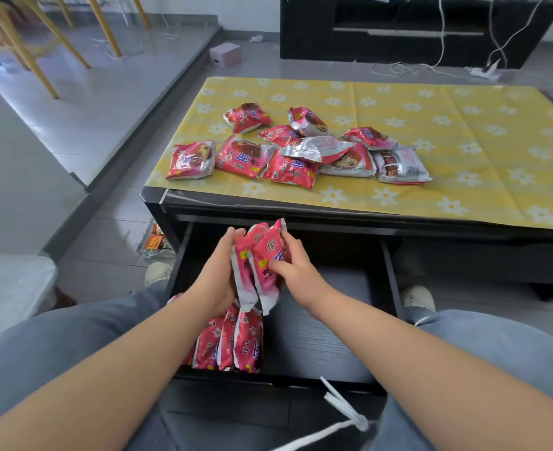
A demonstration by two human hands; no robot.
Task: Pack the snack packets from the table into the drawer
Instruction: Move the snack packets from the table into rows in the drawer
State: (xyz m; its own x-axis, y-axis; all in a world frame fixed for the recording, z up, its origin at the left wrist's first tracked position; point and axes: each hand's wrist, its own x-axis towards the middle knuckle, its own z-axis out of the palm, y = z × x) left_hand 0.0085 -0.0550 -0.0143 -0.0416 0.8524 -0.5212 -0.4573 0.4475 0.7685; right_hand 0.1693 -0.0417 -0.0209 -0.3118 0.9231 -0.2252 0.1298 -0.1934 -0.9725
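Two pink snack packets (262,262) stand on edge between my hands, above the open black drawer (317,333). My left hand (218,275) presses their left side and my right hand (293,265) grips their right side. Below them, several pink packets (232,343) stand upright in a row in the drawer's left part. Several more pink and silver packets (294,148) lie scattered on the yellow flowered tablecloth (447,131) of the low table.
The drawer's right half shows bare dark bottom. My knees in grey trousers flank the drawer, with a white drawstring (343,408) in my lap. A glass tray (156,244) sits on the floor left of the table. A black TV stand (415,27) is behind.
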